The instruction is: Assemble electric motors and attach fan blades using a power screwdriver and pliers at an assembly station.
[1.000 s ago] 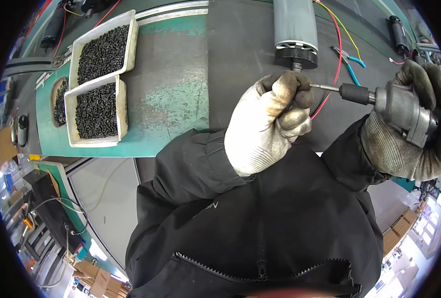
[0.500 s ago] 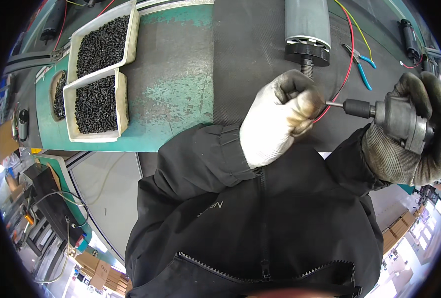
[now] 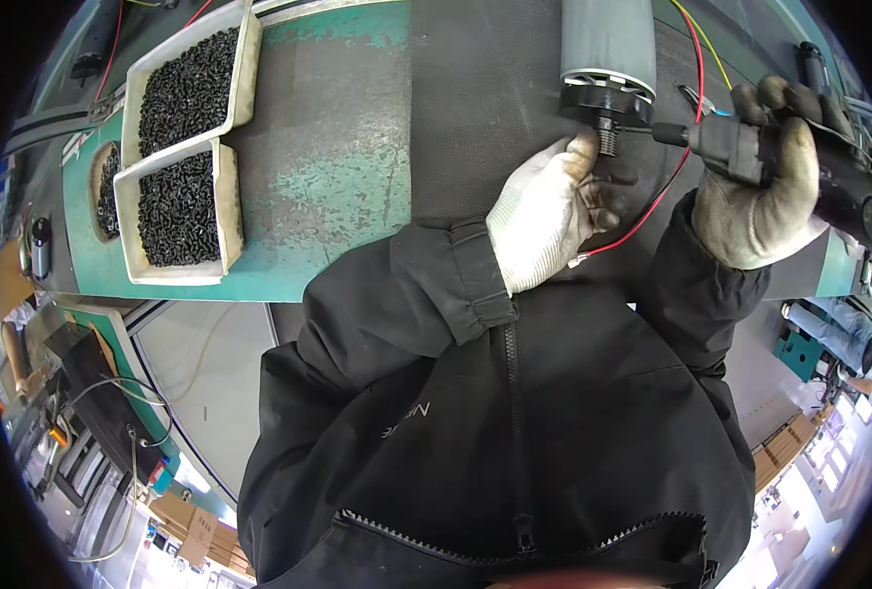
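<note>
Our right hand (image 3: 758,211) is wrapped around the power driver (image 3: 728,147), and the bit (image 3: 638,130) reaches leftward from that hand to the threaded shaft (image 3: 608,140); we cannot tell whether they touch. Our left hand (image 3: 551,211) has its thumb raised just beside the shaft, fingers loosely curled; we cannot tell whether they pinch anything. The grey cylinder (image 3: 608,39) lies beyond the left hand, black collar (image 3: 601,100) and shaft toward us. We judge it heavy, rigid and smooth-sided, apt to roll, so we would steady it around its body. The driver looks dense and stiff, suiting a full-palm hold. The red wire (image 3: 700,77), right of the left hand, seems pliable.
</note>
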A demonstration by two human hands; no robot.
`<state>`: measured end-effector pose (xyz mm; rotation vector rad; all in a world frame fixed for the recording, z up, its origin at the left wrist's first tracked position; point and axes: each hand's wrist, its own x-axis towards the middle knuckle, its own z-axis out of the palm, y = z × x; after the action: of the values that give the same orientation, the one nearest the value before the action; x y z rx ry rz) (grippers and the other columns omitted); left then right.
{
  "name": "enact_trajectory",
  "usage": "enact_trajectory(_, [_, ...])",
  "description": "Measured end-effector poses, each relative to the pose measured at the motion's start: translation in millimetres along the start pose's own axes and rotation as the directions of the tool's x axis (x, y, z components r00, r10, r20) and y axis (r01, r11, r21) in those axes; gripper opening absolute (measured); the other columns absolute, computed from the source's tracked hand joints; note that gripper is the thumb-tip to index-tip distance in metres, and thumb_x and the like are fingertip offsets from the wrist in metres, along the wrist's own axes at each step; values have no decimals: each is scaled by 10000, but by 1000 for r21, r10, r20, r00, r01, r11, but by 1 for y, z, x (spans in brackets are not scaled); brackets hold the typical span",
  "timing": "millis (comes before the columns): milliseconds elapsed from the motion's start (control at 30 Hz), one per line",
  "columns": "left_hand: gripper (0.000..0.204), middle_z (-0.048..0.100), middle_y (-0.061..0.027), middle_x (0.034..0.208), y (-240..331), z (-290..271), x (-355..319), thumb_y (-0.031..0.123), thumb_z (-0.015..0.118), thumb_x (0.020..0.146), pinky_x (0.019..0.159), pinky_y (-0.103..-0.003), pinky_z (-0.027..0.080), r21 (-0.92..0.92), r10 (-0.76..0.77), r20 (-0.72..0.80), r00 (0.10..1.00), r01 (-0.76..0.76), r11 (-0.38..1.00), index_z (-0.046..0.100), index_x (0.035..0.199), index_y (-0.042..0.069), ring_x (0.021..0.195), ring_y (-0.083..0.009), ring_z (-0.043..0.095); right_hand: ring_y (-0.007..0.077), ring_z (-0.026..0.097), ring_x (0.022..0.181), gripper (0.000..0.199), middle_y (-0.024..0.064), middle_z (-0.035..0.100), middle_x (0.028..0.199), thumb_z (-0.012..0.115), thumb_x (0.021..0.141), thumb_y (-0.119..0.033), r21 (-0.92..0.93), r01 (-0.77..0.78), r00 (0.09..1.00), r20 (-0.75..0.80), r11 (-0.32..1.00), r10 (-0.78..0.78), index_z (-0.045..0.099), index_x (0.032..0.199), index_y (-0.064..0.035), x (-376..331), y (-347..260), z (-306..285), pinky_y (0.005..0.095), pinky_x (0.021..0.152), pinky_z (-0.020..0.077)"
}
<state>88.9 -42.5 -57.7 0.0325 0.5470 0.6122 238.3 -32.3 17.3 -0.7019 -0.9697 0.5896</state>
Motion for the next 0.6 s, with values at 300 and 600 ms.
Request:
enact_trajectory(300, [232,632,-79,929,3,-8,12,213,484,981,655,-258,450,136,37,100,994,-51,989,566,1082,21,723,-109,556,226,501,876,267,128,576,908,606,822,-29,-97,-27,997,76,995,34,571,1086,-49,-5,7,1,366,758,494])
enact_trajectory(600, [207,623,-102,901,5,-13,6,205,489,970,628,-273,467,138,75,110,991,-90,986,572,1013,21,699,-144,570,284,603,750,285,201,608,826,635,810,-79,-212,48,992,127,976,-22,547,1065,14,-8,18,23,436,718,517])
